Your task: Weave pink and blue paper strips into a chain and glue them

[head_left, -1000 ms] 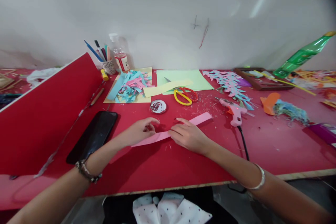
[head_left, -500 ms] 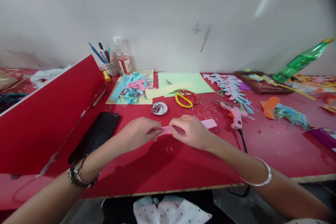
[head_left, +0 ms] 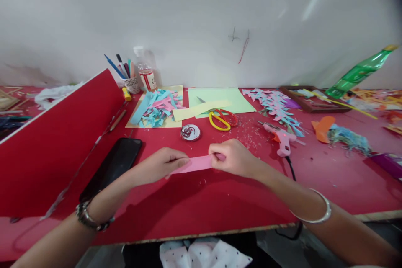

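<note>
A pink paper strip [head_left: 199, 163] is stretched between my two hands, just above the red tabletop [head_left: 176, 209]. My left hand [head_left: 166, 162] pinches its left part between thumb and fingers. Around the right end my right hand [head_left: 230, 157] is closed in a fist, with a bit of pink showing by the thumb. Beyond my hands lies a small round dish [head_left: 190, 132] with dark thread-like bits in it. Yellow-and-red-handled scissors [head_left: 223, 119] rest behind that, partly under a pale yellow paper strip [head_left: 201, 110].
Blue and pink paper scraps [head_left: 161, 106] lie on a yellow sheet. A pink glue gun [head_left: 281, 138] with a black cord is at right. A black phone [head_left: 111, 167] and an upright red board [head_left: 59, 150] stand left. A green bottle [head_left: 361, 71] leans at far right.
My hands have moved apart, showing more of the pink strip between them. The strip's right end, which stuck out past my right hand, is now gathered in the fist.
</note>
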